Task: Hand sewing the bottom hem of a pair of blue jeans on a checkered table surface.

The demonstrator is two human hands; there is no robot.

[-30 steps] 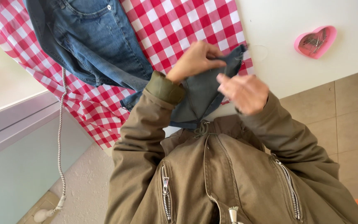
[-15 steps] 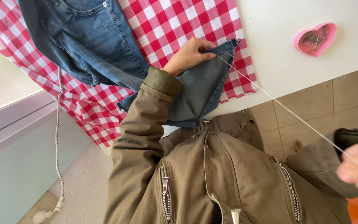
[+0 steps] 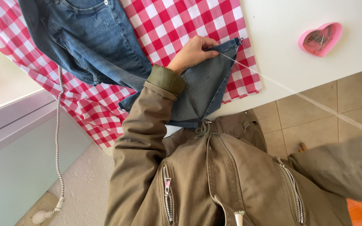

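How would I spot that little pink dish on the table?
Start at the white table, right of the red-and-white checked cloth. Near the far right edge sits the pink dish, alone. It is heart-shaped and holds metal pins, unlike anything nearby.

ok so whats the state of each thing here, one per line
left hand: closed, pinching the denim fold
right hand: out of frame, only the sleeve shows
denim fold: folded to a point, hanging over the table edge
thread: pulled taut from the fold towards the right
jeans: spread flat on the checked cloth
heart dish: open, pins inside
jacket: zipped
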